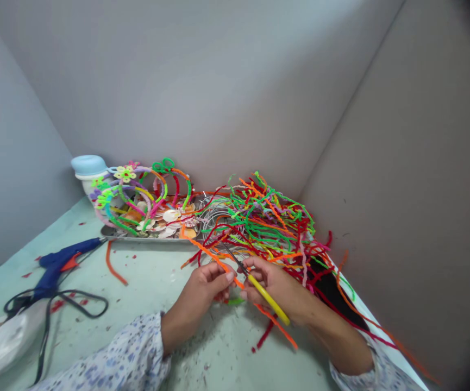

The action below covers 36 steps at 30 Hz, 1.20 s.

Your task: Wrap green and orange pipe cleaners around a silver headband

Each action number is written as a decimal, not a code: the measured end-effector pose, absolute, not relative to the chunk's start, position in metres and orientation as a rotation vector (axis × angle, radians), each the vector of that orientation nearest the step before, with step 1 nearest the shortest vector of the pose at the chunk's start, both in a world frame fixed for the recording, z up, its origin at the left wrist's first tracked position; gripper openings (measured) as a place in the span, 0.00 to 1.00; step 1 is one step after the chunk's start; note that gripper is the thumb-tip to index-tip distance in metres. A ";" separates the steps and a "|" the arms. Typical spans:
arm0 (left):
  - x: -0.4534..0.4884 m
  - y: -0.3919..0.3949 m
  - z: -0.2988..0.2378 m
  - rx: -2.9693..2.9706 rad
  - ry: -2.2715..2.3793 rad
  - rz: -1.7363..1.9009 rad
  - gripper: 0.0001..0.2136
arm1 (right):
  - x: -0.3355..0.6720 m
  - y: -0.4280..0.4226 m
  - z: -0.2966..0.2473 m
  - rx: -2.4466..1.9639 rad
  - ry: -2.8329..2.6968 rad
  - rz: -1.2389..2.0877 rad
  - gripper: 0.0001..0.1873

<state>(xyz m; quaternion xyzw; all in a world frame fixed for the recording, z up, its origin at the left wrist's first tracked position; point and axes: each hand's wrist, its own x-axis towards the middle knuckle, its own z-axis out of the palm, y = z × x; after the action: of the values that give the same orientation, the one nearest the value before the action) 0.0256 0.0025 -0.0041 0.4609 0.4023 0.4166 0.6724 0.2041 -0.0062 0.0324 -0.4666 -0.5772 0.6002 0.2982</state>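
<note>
Between both hands runs an orange pipe cleaner (209,253), its upper end reaching toward the tray and its lower end down to the right. My left hand (202,288) is closed, pinching it between thumb and fingers. My right hand (273,282) is closed around a pair of thin pliers or scissors with yellow handles (268,298); the dark tip points up and left, beside the orange strand. Whether the right fingers also touch the strand I cannot tell. Below the hands shows a bit of green pipe cleaner (236,300), partly hidden, and a dark red piece (265,335).
A large heap of coloured pipe cleaners (271,217) lies behind my right hand, beside coiled wire rings (214,214). A metal tray (161,239) holds shells and decorated headbands (153,187). At left are a blue glue gun (61,263) with its cord, and a white bottle (90,174).
</note>
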 end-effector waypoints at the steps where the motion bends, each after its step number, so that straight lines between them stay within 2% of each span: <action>1: 0.025 0.003 -0.005 1.030 0.901 0.936 0.09 | 0.204 -0.006 0.034 -1.248 -1.532 1.604 0.19; 14: 0.022 0.006 -0.007 0.966 0.968 1.002 0.09 | 0.204 -0.005 0.037 -1.339 -1.556 1.533 0.18; 20: 0.023 0.008 -0.004 0.902 0.960 1.066 0.09 | 0.206 -0.005 0.032 -1.328 -1.588 1.519 0.20; 26: 0.022 0.011 0.004 0.916 1.033 1.124 0.11 | 0.218 -0.004 0.028 -1.452 -1.962 0.920 0.27; 30: 0.022 0.013 0.006 0.875 1.075 1.166 0.12 | 0.224 -0.004 0.026 -1.393 -2.159 0.586 0.22; 36: 0.023 0.013 0.005 0.853 1.051 1.162 0.12 | 0.221 -0.006 0.022 -1.336 -2.341 0.328 0.29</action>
<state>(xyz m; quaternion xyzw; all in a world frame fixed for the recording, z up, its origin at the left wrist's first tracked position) 0.0234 0.0127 0.0052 0.3720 0.4583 0.5072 0.6279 0.2211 -0.0063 0.0222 -0.4810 -0.8426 0.1182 0.2115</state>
